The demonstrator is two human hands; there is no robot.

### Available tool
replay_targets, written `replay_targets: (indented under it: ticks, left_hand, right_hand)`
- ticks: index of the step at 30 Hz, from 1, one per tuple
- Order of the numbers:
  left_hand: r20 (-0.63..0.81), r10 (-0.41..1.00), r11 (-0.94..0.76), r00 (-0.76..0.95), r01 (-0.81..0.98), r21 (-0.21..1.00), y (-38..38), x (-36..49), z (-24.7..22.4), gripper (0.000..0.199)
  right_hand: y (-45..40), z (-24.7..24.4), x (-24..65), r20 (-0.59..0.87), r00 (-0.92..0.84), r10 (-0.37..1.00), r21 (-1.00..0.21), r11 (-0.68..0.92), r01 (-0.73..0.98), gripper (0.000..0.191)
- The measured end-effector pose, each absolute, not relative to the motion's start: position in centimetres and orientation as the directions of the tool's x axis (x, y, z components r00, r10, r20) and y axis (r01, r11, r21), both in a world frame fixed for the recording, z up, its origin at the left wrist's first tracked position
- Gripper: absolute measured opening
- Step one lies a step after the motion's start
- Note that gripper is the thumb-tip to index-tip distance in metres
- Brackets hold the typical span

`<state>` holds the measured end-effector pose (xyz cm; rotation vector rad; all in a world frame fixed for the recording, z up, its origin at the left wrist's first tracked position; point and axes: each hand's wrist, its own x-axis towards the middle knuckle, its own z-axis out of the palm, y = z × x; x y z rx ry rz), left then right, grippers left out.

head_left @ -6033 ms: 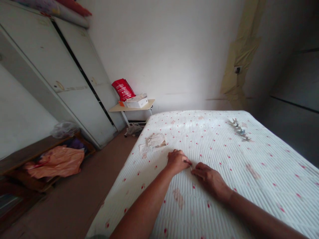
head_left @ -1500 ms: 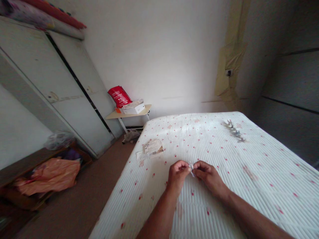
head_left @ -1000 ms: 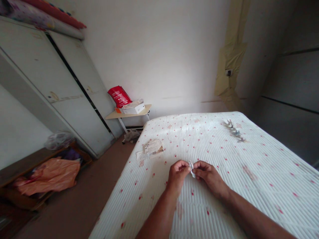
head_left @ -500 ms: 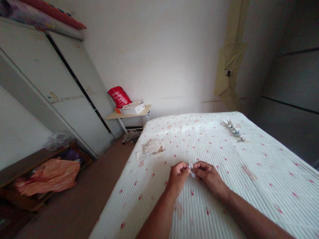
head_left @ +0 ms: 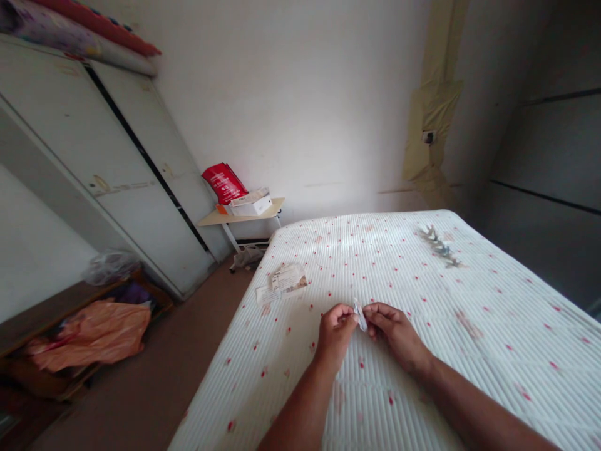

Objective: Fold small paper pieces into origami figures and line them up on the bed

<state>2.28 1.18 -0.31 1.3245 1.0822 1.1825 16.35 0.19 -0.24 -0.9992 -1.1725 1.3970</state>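
Observation:
A small folded piece of paper (head_left: 360, 317), whitish with grey marks, is held upright just above the bed. My left hand (head_left: 335, 332) pinches its left side between thumb and fingers. At the paper's right edge, my right hand (head_left: 393, 327) has thumb and fingertips closed together. Fingers partly cover the paper, so its exact shape is hard to make out. Torn sheets of newspaper (head_left: 288, 279) lie on the bed to the left of my hands. Farther off on the right, a row of several small folded paper pieces (head_left: 440, 247) rests on the cover.
The bed (head_left: 375, 401) has a white ribbed cover with red dots. Beyond its left corner stands a small table (head_left: 213, 218) with a red bag (head_left: 224, 183) and a white box (head_left: 253, 207). A wardrobe (head_left: 136, 200) and an orange plastic bag (head_left: 101, 332) are at left.
My right fingertips have shifted slightly to the right on the paper, and more of it shows between my hands. My left hand has hardly moved.

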Motion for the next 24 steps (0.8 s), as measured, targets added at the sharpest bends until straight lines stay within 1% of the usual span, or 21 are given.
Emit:
replay_targets:
  ticks: [6,10,15,20,24]
  left_hand:
    - [0.090,0.994,-0.091,0.067,-0.001,0.996,1.21,2.58,-0.38,0.010]
    - [0.095,0.995,-0.094,0.024,-0.014,0.995,1.28,2.63,-0.56,0.010]
    - [0.096,0.995,-0.096,0.018,0.013,0.995,1.30,2.50,-0.63,0.009]
    - [0.100,0.994,-0.100,0.035,-0.004,0.995,1.17,2.58,-0.31,0.008]
    - [0.076,0.997,-0.076,0.031,0.012,0.997,1.02,2.61,0.09,0.011]
  right_hand:
    - [0.11,0.06,16.21,-0.022,-0.146,0.989,-0.978,-0.052,-0.204,0.026]
    - [0.09,0.08,16.10,-0.019,-0.137,0.990,-0.982,-0.045,-0.185,0.026]
    - [0.05,0.11,16.14,0.003,-0.139,0.990,-0.988,-0.019,-0.153,0.024]
    - [0.07,0.08,16.21,0.010,-0.153,0.988,-0.994,-0.007,-0.111,0.028]
    - [0.11,-0.04,16.26,0.007,-0.166,0.986,-0.995,-0.010,-0.098,0.029]
